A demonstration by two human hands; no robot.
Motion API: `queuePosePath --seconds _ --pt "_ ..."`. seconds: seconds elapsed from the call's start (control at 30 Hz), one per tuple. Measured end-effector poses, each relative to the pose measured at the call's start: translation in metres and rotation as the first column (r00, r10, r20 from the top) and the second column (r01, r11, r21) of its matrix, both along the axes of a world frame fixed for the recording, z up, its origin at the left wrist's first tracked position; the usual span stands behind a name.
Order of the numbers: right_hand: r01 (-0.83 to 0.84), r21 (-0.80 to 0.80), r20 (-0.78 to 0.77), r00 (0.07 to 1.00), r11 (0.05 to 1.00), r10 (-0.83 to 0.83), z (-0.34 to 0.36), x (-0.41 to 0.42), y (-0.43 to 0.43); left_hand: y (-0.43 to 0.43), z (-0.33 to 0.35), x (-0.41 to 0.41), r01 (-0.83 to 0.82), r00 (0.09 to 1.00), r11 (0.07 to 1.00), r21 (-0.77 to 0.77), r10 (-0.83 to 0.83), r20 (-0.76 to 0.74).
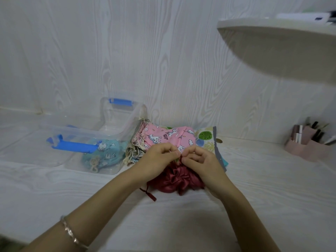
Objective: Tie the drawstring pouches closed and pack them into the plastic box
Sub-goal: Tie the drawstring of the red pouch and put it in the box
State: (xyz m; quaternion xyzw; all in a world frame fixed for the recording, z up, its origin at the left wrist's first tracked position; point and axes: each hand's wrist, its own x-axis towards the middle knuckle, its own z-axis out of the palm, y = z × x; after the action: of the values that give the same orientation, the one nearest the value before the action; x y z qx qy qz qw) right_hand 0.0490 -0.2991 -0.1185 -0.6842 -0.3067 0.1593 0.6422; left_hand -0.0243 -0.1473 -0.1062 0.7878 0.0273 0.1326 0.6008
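A dark red satin pouch (pixel 175 180) lies gathered on the table in front of me. My left hand (pixel 157 159) and my right hand (pixel 201 161) meet above its cinched mouth, each pinching the red drawstring between thumb and fingers. One tasselled cord end (pixel 150 194) trails out to the left. Behind the hands lies a pile of pouches, topped by a pink unicorn pouch (pixel 163 136). The clear plastic box (pixel 116 128) with blue latches stands at the left and holds a tied blue pouch (pixel 104 153).
The box's clear lid (pixel 45 150) lies flat left of the box. A leaf-print pouch (pixel 207 137) peeks out on the right of the pile. A pink organiser (pixel 309 144) with pens stands far right. A white lamp shade (pixel 281 48) hangs overhead at the upper right.
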Motion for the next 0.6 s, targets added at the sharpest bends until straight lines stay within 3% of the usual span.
queuePosePath --seconds 0.13,0.33,0.47,0.6 --pt "0.034 -0.037 0.082 0.996 0.999 -0.030 0.0027 -0.0017 -0.0007 -0.0033 0.0031 0.0015 0.010 0.993 0.995 -0.104 -0.022 -0.113" --pt "-0.043 0.117 -0.167 0.984 0.992 0.063 0.0050 -0.0001 -0.0048 -0.0009 -0.0021 0.0007 0.017 0.999 0.999 0.042 -0.018 0.032" --pt "-0.028 0.031 -0.081 0.996 0.999 0.031 0.0034 -0.0010 -0.0032 -0.0024 -0.0004 0.0011 -0.024 0.999 0.998 -0.052 0.027 0.047" --pt "-0.007 -0.002 -0.017 1.000 1.000 0.007 0.0032 -0.0014 -0.0020 -0.0046 0.0040 -0.0011 -0.012 0.994 0.998 -0.067 0.004 -0.110"
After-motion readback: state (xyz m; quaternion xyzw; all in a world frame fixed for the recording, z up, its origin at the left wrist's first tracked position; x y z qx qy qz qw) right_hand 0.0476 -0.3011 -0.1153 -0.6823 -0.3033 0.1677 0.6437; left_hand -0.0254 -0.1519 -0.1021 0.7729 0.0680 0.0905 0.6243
